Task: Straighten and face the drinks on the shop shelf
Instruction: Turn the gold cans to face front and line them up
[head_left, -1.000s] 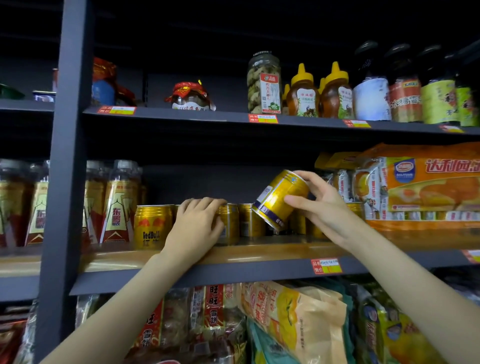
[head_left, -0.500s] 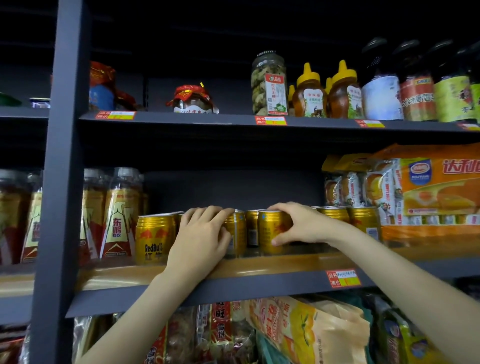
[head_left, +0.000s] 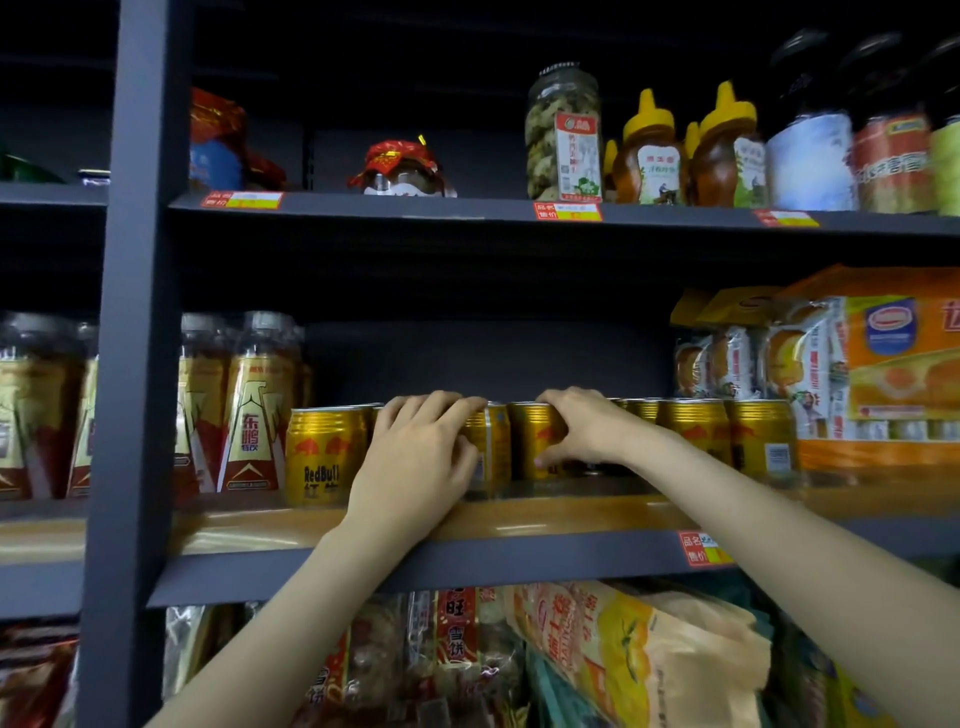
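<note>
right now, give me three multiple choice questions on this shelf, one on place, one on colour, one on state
1. Where do the gold cans stand?
A. top shelf
B. middle shelf
C. bottom shelf

2. What colour are the honey bottle caps?
A. yellow
B. green
C. white

3. What is the right hand doing?
A. hanging idle
B. holding a can in the air
C. gripping a can that stands on the shelf

Key: 1 B, the cans sit on the wood-topped middle shelf. 2 A, the caps are yellow. 3 C, its fingers curl round an upright can.
</note>
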